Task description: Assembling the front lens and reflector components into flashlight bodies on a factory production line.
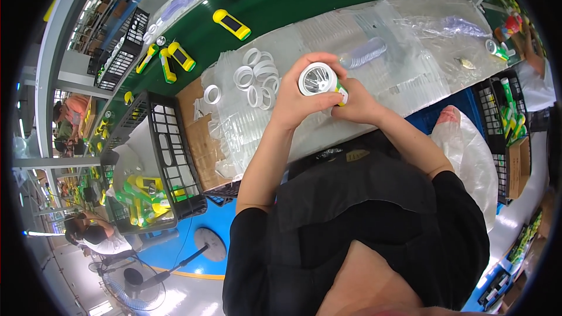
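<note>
In front of me is a flashlight point(318, 79) with a white rim and a shiny reflector, its round front turned up toward me. My left hand point(291, 95) is wrapped round the white head, with the thumb across the near side. On the other side, my right hand point(359, 104) closes round the green and yellow body, which is largely hidden by the fingers. Several loose white rings point(243, 76) lie left of my hands on the plastic-covered worktop point(404, 73). Just beyond my right hand rests a long stack of clear discs point(366, 54).
At the left stands a black crate point(170, 152) full of yellow-green flashlights. Several more lie on the green belt point(269, 11), including a yellow one point(232, 24). Another flashlight point(496, 50) sits at the right edge, near a black crate point(497, 123) and a white sack point(465, 158).
</note>
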`<state>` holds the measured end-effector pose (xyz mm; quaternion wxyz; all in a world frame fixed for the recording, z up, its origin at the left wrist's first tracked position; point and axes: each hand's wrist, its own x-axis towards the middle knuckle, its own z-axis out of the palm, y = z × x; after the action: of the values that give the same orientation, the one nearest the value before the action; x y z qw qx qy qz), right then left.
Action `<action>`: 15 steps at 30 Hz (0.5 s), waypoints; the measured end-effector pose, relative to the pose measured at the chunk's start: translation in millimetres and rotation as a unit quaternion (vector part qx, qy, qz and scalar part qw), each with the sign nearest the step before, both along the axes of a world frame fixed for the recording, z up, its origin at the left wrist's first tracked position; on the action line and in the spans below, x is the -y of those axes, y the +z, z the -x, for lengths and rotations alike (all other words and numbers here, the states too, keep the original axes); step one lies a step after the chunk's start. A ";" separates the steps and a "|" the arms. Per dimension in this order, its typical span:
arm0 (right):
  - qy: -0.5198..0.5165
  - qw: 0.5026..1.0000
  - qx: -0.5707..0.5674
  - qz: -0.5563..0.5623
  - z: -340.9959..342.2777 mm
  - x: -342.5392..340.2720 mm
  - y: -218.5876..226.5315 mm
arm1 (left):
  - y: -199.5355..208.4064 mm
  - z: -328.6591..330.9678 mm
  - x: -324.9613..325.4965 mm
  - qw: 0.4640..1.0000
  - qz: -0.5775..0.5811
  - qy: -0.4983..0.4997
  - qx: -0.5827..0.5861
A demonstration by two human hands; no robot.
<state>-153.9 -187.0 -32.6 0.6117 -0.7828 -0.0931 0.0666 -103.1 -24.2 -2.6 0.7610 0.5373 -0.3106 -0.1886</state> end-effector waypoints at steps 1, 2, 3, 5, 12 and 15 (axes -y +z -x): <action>-0.010 1.000 0.003 0.018 -0.3 -0.2 -0.3 | -0.9 -0.3 0.1 1.000 0.000 0.000 0.000; -0.010 1.000 0.003 0.017 -0.7 -0.3 -1.5 | -1.6 -1.1 0.0 1.000 0.001 0.001 -0.001; -0.027 0.999 0.021 0.032 -1.0 -0.4 -3.8 | -2.4 -1.8 0.0 1.000 0.002 0.002 -0.001; -0.045 0.997 0.039 0.045 -2.2 -0.1 -10.0 | -4.4 -3.0 -0.2 1.000 -0.001 0.005 -0.001; -0.118 0.977 0.149 0.101 -7.7 -2.6 -23.3 | -7.9 -3.1 0.0 1.000 0.003 0.022 0.001; -0.137 0.970 0.178 0.089 -11.5 -2.9 -32.2 | -8.9 -2.0 2.9 0.999 -0.009 0.033 0.038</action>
<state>-142.4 -184.1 -64.8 0.5161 -0.8388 -0.0864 -0.1502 -101.1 -27.2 -11.5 0.7495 0.5612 -0.3197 -0.1452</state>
